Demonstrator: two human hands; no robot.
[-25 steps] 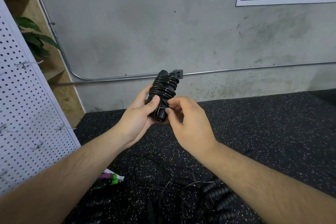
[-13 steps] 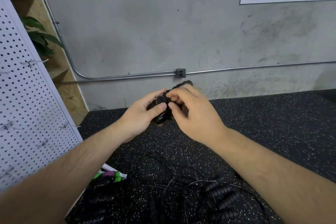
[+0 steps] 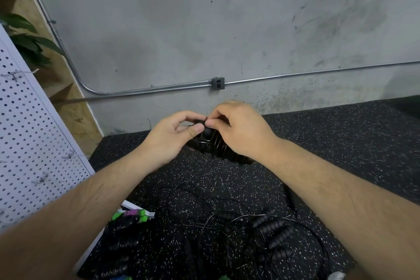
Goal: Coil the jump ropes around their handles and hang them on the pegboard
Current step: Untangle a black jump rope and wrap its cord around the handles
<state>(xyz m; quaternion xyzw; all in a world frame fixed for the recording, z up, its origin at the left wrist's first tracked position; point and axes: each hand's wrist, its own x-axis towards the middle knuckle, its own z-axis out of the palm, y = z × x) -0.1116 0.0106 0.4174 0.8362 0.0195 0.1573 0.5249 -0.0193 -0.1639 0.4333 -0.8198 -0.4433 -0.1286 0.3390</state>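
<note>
Left hand point(image 3: 169, 137) and right hand point(image 3: 239, 130) are both pinching the coiled jump rope point(image 3: 213, 143) above the floor mat point(image 3: 341, 143). If the pinched cord end is slipping, the coils are likely unwinding.

We've got the coiled black jump rope point(image 3: 213, 143) pinched between our left grip point(image 3: 172, 136) and right grip point(image 3: 241, 129). More ropes point(image 3: 272, 232) lie tangled on the floor point(image 3: 341, 143) near us, pegboard point(image 3: 29, 143) on the left.

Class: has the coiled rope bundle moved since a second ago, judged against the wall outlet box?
Yes. The bundle has dropped from overlapping the outlet box to well below it, and tipped from upright to slanted.
</note>
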